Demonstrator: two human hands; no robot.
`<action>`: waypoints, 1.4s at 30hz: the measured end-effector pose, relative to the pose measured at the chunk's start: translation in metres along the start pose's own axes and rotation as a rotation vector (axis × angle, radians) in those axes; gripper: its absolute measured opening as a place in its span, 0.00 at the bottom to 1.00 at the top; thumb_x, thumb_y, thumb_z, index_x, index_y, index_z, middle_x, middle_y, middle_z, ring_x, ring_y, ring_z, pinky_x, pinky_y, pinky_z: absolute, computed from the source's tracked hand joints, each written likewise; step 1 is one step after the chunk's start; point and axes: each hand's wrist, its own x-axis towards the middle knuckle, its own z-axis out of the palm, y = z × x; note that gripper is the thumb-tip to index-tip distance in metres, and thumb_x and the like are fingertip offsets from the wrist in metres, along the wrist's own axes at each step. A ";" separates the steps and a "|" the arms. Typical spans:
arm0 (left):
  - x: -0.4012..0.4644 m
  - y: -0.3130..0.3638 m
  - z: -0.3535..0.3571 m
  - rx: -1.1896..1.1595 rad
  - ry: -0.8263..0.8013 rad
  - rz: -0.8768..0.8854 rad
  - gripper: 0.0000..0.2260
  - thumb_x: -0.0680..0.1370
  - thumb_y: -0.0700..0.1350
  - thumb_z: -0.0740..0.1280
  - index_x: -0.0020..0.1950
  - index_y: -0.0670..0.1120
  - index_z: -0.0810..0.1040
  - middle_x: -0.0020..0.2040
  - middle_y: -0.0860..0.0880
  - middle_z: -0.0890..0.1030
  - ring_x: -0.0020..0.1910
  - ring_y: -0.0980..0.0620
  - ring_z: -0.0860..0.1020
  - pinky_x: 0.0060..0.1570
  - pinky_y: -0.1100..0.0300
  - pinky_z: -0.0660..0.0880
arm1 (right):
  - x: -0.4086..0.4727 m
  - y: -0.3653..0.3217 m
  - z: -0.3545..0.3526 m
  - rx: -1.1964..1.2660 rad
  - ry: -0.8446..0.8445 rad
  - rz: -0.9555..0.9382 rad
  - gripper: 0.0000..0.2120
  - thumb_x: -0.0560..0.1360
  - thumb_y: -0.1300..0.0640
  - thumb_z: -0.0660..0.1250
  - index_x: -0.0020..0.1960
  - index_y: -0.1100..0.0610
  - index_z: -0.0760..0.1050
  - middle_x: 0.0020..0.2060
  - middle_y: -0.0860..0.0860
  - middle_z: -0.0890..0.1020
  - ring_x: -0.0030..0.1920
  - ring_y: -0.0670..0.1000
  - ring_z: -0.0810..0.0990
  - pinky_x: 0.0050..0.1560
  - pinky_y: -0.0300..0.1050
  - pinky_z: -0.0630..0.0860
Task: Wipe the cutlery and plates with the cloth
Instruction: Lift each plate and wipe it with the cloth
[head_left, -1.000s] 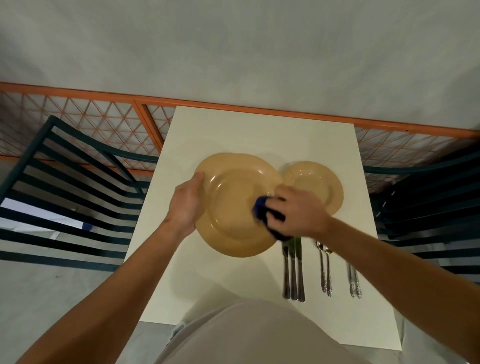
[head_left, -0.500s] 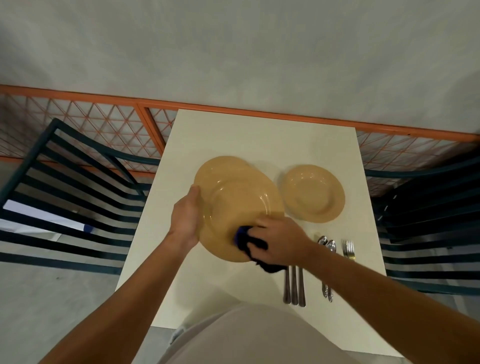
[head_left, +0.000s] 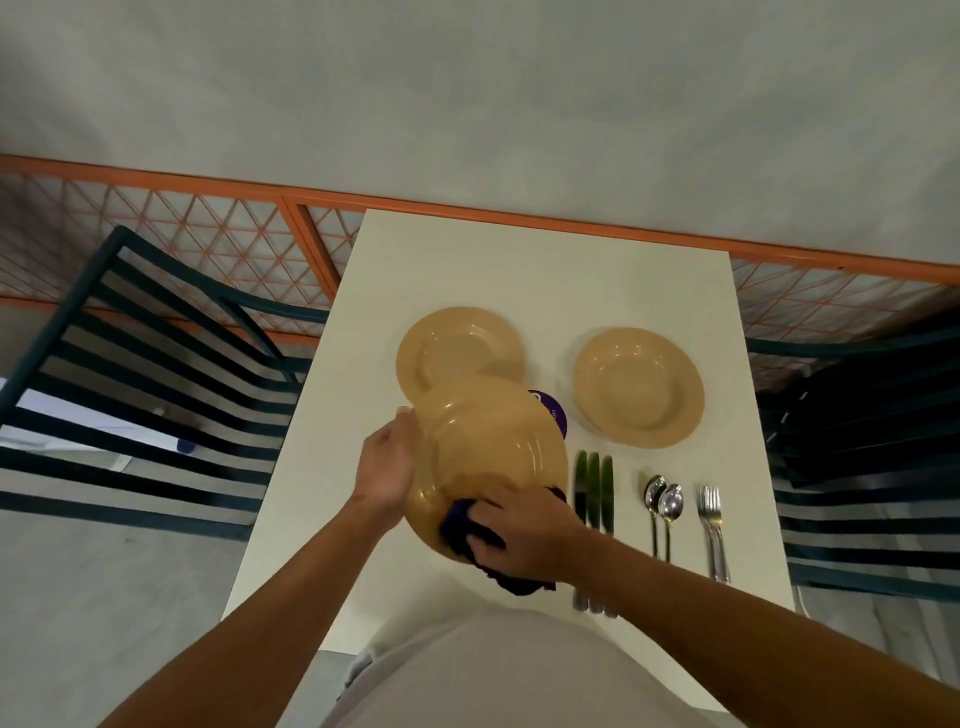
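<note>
The left hand (head_left: 387, 467) grips the lifted plate (head_left: 488, 457) by its left rim above the table's (head_left: 519, 270) near-left part; the right hand (head_left: 524, 530) presses the bunched cloth (head_left: 462, 525) on its near rim. Hard rubbing could twist the plate loose onto the plate (head_left: 457, 353) below. The white table stands against an orange railing (head_left: 291, 239), between dark slatted chairs (head_left: 156, 374).

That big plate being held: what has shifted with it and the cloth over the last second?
The right hand slid the dark cloth from the big plate's far right rim round to its near edge. The plate was drawn towards the person, uncovering a second plate and a purple disc beneath. The left hand keeps gripping the left rim. The small bowl-like plate, knives, spoons and forks lie unmoved.
</note>
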 end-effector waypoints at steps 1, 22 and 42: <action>0.005 -0.015 -0.006 0.005 -0.022 0.022 0.23 0.85 0.58 0.57 0.47 0.42 0.80 0.39 0.41 0.83 0.36 0.52 0.81 0.34 0.61 0.80 | -0.010 0.012 0.004 -0.017 -0.106 -0.005 0.14 0.80 0.45 0.64 0.54 0.55 0.82 0.50 0.51 0.83 0.43 0.51 0.80 0.41 0.38 0.72; 0.089 -0.111 -0.023 0.670 -0.003 0.196 0.18 0.82 0.50 0.60 0.34 0.47 0.76 0.32 0.50 0.79 0.34 0.48 0.79 0.36 0.51 0.77 | 0.018 0.057 -0.015 0.769 0.168 0.938 0.10 0.82 0.51 0.67 0.44 0.54 0.79 0.38 0.50 0.84 0.40 0.51 0.84 0.42 0.44 0.80; 0.210 0.002 0.037 0.017 0.153 -0.127 0.10 0.74 0.46 0.61 0.34 0.46 0.66 0.34 0.46 0.65 0.35 0.48 0.63 0.35 0.52 0.63 | 0.081 0.120 -0.055 1.907 0.560 1.254 0.22 0.83 0.44 0.64 0.63 0.61 0.82 0.55 0.58 0.86 0.51 0.60 0.86 0.51 0.53 0.83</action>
